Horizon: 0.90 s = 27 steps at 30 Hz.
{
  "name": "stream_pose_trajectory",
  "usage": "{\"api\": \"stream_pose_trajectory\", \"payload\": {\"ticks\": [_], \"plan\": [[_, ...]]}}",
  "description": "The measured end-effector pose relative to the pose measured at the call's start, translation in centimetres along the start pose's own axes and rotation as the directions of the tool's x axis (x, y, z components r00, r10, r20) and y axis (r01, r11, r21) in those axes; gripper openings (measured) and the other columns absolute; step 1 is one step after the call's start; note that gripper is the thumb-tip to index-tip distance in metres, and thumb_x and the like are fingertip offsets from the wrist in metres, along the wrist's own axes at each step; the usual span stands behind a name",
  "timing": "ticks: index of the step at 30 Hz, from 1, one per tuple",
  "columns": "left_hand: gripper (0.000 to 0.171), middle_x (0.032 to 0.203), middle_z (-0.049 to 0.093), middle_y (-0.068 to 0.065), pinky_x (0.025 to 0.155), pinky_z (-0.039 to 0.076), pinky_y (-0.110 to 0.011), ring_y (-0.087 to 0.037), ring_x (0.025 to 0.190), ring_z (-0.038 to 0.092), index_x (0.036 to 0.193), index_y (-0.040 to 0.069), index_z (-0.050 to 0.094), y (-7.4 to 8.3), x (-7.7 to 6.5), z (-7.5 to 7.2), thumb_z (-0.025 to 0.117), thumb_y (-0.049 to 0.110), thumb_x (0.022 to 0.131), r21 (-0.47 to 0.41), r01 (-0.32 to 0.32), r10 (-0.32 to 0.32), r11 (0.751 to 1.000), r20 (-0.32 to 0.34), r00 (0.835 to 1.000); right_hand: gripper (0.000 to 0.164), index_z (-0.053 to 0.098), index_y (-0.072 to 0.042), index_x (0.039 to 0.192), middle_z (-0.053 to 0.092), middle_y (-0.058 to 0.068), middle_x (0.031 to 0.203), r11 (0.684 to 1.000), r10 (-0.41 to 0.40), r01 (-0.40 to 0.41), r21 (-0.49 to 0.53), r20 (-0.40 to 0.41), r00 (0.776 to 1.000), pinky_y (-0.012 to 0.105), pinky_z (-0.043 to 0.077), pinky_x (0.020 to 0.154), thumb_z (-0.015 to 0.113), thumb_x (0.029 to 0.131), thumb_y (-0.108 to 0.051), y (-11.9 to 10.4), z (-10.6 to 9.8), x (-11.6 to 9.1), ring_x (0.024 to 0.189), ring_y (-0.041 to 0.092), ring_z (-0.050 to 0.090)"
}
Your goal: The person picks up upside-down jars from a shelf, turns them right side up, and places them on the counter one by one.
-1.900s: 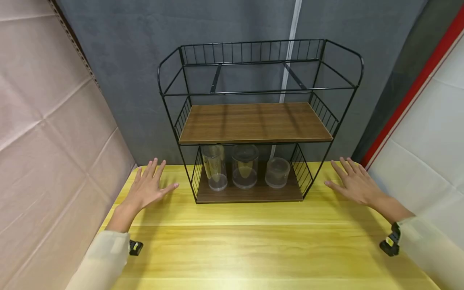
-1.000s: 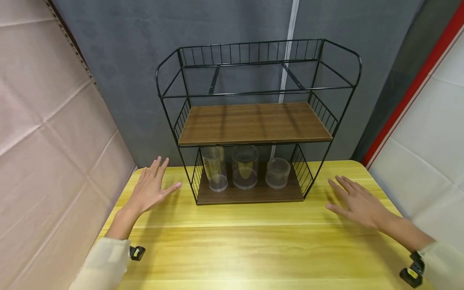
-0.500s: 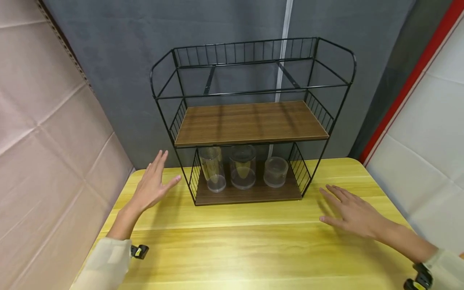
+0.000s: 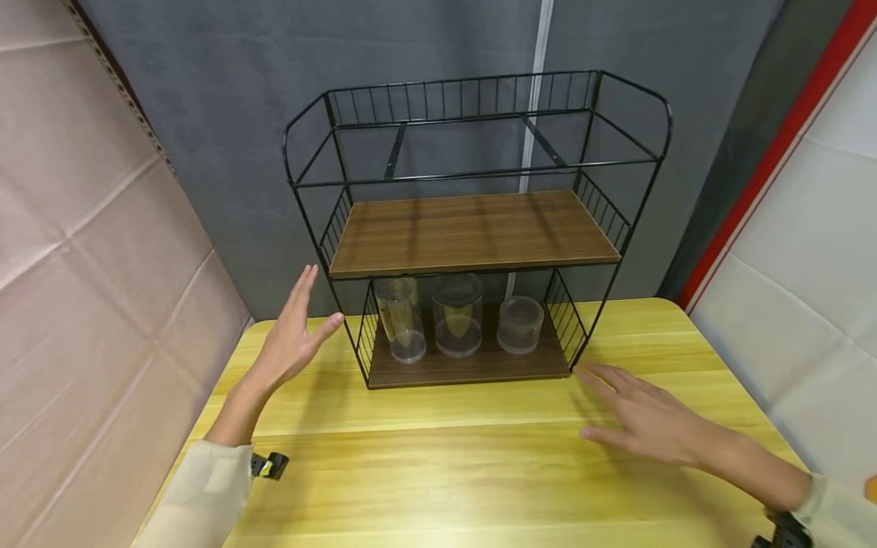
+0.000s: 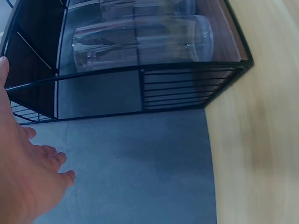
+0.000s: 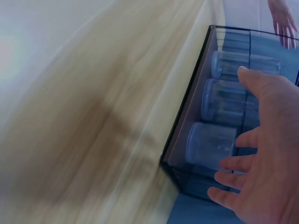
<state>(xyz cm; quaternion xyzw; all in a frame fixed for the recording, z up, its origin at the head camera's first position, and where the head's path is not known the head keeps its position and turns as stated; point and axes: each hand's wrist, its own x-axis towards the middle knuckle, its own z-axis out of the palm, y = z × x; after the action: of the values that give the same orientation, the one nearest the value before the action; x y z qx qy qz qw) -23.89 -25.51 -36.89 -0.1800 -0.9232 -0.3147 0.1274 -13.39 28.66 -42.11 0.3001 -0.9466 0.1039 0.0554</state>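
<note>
A black wire rack (image 4: 473, 270) with brown wood-look shelves stands at the back of the table. On its bottom shelf (image 4: 473, 371) are three clear containers: a tall narrow one (image 4: 407, 342), a wider one (image 4: 459, 335) and a short one (image 4: 519, 335). My left hand (image 4: 288, 342) hovers beside the rack's left side, fingers extended, thumb apart, holding nothing. Past the rack's front right corner, my right hand (image 4: 637, 418) is spread above the table with nothing in it; its fingertips are close to the post, and I cannot tell if they touch.
The middle shelf (image 4: 473, 232) is a brown board; the top tier is bare frame with two crossbars. A grey cloth wall (image 4: 438, 46) is behind the rack. Pale panels stand at left (image 4: 103, 266) and right (image 4: 815, 281). Yellow wooden table (image 4: 438, 472) extends in front.
My right hand has moved left, toward the rack's front right corner. My left hand has risen and turned slightly beside the left side. The containers stay in place; the view has shifted a little.
</note>
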Motion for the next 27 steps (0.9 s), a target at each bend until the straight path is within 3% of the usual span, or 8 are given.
{"api": "stream_pose_trajectory", "payload": {"ticks": [6, 13, 20, 27], "plan": [[0.090, 0.179, 0.000, -0.002, 0.121, 0.014, -0.079, -0.041, 0.163, 0.007, 0.172, 0.028, 0.001, 1.3, 0.9, -0.5, 0.058, 0.045, 0.105, -0.106, -0.022, 0.018, 0.994, -0.046, 0.999, 0.085, 0.039, -0.008, 0.164, 0.046, 0.022, 0.160, 0.999, -0.010, 0.012, 0.051, -0.021, 1.000, 0.063, 0.054, 0.101, 0.069, 0.100, -0.056, -1.1, -0.2, 2.0, 0.142, 0.045, 0.050], [0.090, 0.179, 0.004, -0.002, 0.125, 0.010, -0.075, -0.036, 0.164, 0.007, 0.172, 0.029, 0.004, 3.1, 1.9, -0.9, 0.058, 0.048, 0.104, -0.157, -0.042, 0.029, 0.987, -0.082, 0.996, 0.089, 0.036, -0.002, 0.164, 0.041, 0.025, 0.162, 0.997, -0.020, 0.025, 0.071, -0.072, 0.997, 0.064, 0.050, 0.107, 0.070, 0.100, -0.053, -1.3, -0.1, 4.8, 0.145, 0.046, 0.046], [0.085, 0.179, 0.008, -0.003, 0.124, 0.011, -0.076, -0.035, 0.163, 0.011, 0.171, 0.037, 0.007, 4.4, 2.6, -1.1, 0.058, 0.047, 0.103, -0.230, -0.063, 0.035, 0.971, -0.122, 0.992, 0.088, 0.035, 0.004, 0.162, 0.040, 0.032, 0.160, 0.996, 0.002, 0.008, 0.087, -0.116, 0.993, 0.067, 0.046, 0.111, 0.074, 0.099, -0.045, -1.0, 0.4, 7.7, 0.146, 0.051, 0.042], [0.087, 0.178, 0.010, 0.002, 0.132, 0.011, -0.056, -0.022, 0.164, 0.010, 0.171, 0.032, 0.009, 5.5, 3.4, -1.3, 0.062, 0.045, 0.104, -0.301, -0.107, 0.056, 0.948, -0.174, 0.983, 0.089, 0.033, 0.007, 0.162, 0.036, 0.034, 0.162, 0.987, 0.061, -0.045, 0.155, -0.104, 0.993, 0.068, 0.040, 0.115, 0.075, 0.099, -0.042, -0.7, 1.0, 10.2, 0.148, 0.053, 0.037]]}}
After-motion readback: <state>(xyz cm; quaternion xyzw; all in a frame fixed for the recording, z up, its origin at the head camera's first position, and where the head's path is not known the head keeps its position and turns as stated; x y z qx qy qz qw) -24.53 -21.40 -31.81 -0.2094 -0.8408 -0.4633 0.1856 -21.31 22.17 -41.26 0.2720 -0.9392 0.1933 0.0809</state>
